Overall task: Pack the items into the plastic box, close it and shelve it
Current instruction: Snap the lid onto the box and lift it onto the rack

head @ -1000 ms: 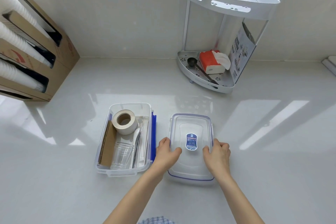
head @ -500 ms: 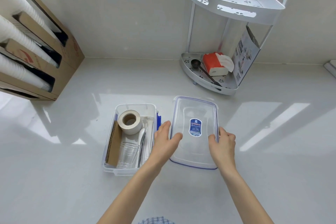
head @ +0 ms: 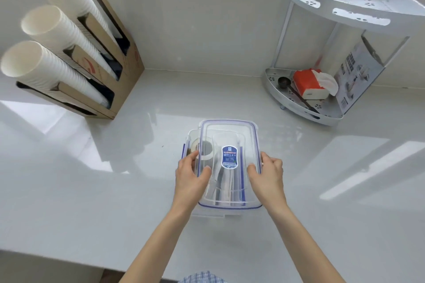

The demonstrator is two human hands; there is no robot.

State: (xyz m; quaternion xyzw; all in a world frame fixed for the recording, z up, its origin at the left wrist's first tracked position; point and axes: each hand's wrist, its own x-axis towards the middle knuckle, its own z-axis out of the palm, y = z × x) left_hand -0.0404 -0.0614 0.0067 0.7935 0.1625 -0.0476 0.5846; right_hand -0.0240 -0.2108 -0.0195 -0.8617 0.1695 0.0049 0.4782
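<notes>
The clear plastic lid (head: 230,131) with a blue seal and a blue label hangs over the clear plastic box (head: 192,138), shifted a little to the right of it. My left hand (head: 189,177) grips the lid's left edge and my right hand (head: 268,176) grips its right edge. Through the lid I see a roll of tape (head: 205,149), a clear cup and other items lying in the box. Most of the box is hidden under the lid.
A cardboard holder (head: 119,62) with three stacks of white paper cups stands at the back left. A white two-tier corner shelf (head: 333,11) stands at the back right; its lower tier holds a red tissue pack (head: 308,84) and a dark scoop. The white counter's front edge runs at lower left.
Both hands lifted the lid off the counter to the right of the box and carried it left, over the box. The camera view shifted as well.
</notes>
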